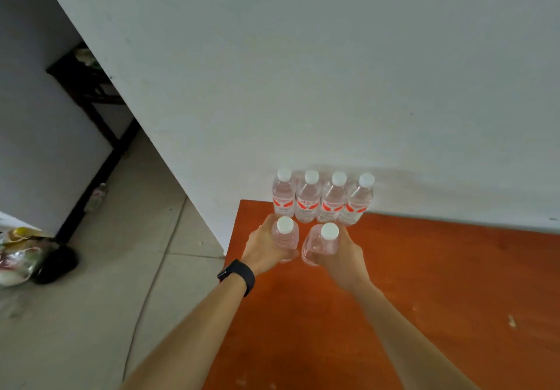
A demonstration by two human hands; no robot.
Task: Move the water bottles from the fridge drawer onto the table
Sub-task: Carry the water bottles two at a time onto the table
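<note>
1. Orange desk (424, 298) fills the near right, with bare wood running well out to the right. Its left edge drops to the tiled floor (121, 268).
2. Both forearms reach forward over the desk's left part, a black band (238, 276) on the left wrist.
3. The left hand (263, 247) grips the left bottle (285, 238) and the right hand (342, 256) grips the right bottle (321, 242). Both bottles are upright, caps up, just beside each other. I cannot tell whether their bases touch the desk.
4. Just beyond, the row of four bottles (322, 199) stands upright against the wall (333, 71), starting near the desk's far-left corner.
5. The held pair likely goes straight down as a second rank. The left bottle sits near the desk's left edge, so any shift should go rightward, into the open wood.
</note>
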